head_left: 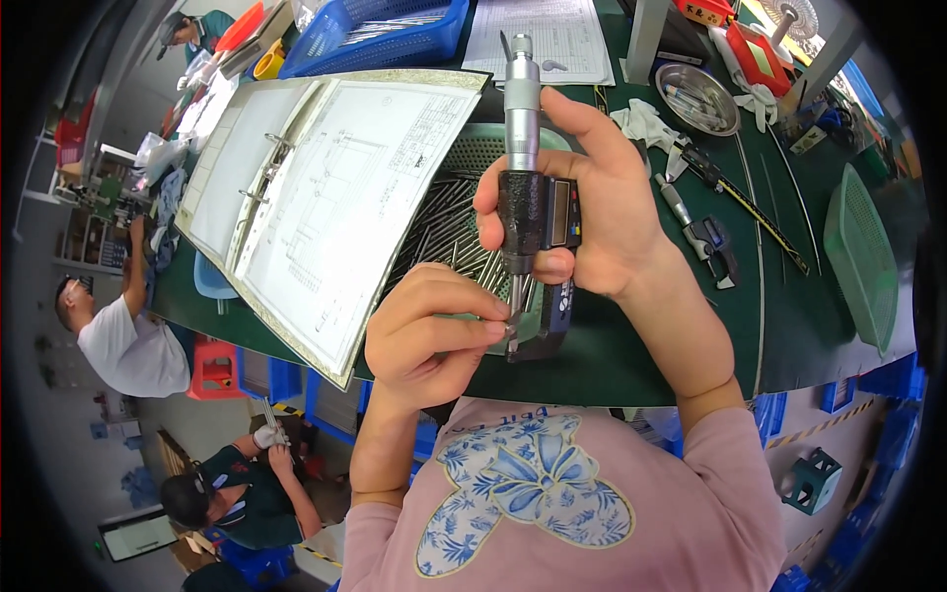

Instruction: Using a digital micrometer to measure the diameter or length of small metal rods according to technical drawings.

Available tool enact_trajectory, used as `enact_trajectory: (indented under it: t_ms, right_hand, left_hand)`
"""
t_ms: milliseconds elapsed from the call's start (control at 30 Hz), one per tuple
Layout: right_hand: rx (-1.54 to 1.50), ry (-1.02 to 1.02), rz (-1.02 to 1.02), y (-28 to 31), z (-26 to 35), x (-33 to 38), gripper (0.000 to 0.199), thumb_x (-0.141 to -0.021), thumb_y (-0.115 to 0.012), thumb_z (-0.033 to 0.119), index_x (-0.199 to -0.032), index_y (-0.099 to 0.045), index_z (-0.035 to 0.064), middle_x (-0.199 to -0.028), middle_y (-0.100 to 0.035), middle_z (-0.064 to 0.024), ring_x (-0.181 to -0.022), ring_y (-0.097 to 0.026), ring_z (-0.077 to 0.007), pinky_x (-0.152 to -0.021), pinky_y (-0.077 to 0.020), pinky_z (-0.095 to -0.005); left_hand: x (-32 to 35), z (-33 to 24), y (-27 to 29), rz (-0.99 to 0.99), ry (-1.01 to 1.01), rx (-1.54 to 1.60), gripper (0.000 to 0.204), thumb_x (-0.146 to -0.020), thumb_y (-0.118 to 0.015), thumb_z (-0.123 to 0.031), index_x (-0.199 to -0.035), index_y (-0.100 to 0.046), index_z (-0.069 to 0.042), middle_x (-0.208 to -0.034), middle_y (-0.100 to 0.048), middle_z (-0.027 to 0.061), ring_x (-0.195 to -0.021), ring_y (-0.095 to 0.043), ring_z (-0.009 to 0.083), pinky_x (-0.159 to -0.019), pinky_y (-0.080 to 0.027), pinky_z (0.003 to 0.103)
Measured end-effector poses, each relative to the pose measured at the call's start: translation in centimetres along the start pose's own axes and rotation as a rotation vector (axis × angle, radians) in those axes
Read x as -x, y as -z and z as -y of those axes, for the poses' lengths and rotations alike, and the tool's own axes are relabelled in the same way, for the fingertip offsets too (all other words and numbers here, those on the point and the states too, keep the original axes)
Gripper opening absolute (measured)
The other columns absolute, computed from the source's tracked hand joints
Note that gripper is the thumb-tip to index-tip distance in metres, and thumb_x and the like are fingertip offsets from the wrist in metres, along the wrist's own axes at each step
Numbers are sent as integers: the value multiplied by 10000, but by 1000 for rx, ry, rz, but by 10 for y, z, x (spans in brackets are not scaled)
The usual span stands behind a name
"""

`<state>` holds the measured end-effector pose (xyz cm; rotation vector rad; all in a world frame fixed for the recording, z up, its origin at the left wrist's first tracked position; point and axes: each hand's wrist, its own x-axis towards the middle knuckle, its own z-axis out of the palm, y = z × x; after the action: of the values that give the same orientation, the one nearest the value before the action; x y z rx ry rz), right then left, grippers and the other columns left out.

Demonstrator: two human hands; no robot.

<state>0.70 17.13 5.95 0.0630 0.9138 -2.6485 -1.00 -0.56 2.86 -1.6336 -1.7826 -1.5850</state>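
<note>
My right hand is wrapped round a digital micrometer, holding it upright with its silver thimble at the top and its dark frame curving below. The right thumb and fingers close on its body. My left hand pinches a small metal piece between thumb and fingers at the micrometer's jaws; most of that piece is hidden. Behind and below the hands, a green mesh basket holds many thin metal rods. An open ring binder with a technical drawing leans beside the basket, to its left.
On the green table, a second micrometer and a caliper lie at the right. A metal bowl, a white glove, a green tray, and a blue basket stand around. Other people work at the left.
</note>
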Motion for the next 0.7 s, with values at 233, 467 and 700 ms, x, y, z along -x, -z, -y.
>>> enact_trajectory:
  t_ms: [233,467,700]
  right_hand:
    - [58,47,-2,-1,-1,0,675,-772,-370,590,-757,-565,-56,-632,-575,-171,-317,-425,-141,-269,-316,-191]
    - [39,55,10,-2,-1,0,671,-780,-378,579,-760,-574,-63,-636,-581,-172,-317,-423,-130,-278,-318,-183]
    - [60,81,-4,-4,0,3,669,-777,-386,575,-758,-574,-67,-633,-581,-173,-333,-440,-136,-279,-321,-190]
  left_hand:
    - [0,-2,-1,-7,9,-26,200,-580,-622,73,-742,-574,-34,-769,-599,101,-616,-550,209,-544,-404,295]
    - [1,-2,-3,-30,33,-43,219,-576,-645,67,-761,-566,-19,-750,-592,100,-639,-566,215,-550,-410,287]
    - [1,-6,-1,7,63,-252,267,-565,-664,38,-811,-571,-6,-769,-590,101,-661,-574,229,-584,-442,300]
